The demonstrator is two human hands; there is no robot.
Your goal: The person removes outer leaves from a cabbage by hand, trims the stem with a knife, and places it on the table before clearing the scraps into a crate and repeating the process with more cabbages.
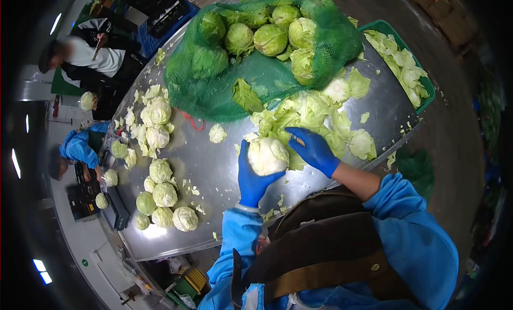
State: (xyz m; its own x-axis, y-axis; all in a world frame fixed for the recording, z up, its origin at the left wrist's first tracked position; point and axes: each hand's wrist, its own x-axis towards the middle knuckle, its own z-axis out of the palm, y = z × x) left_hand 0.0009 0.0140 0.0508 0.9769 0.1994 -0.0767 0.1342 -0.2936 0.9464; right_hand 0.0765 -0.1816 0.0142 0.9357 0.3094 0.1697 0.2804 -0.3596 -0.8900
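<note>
Round pale-green cabbage head [269, 156] is cupped by the blue-gloved left hand [253, 181], the blue-gloved right hand [316, 152] being held apart, just off its right side, grip unclear.

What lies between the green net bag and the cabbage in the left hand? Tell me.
In the head view, loose leaves lie on the metal table between the net bag and the held cabbage.

Two gloves [253, 186] [319, 152], one filled sack [214, 99], two co-workers [80, 148] [107, 59], cabbages [269, 156] too overlapped to count.
</note>
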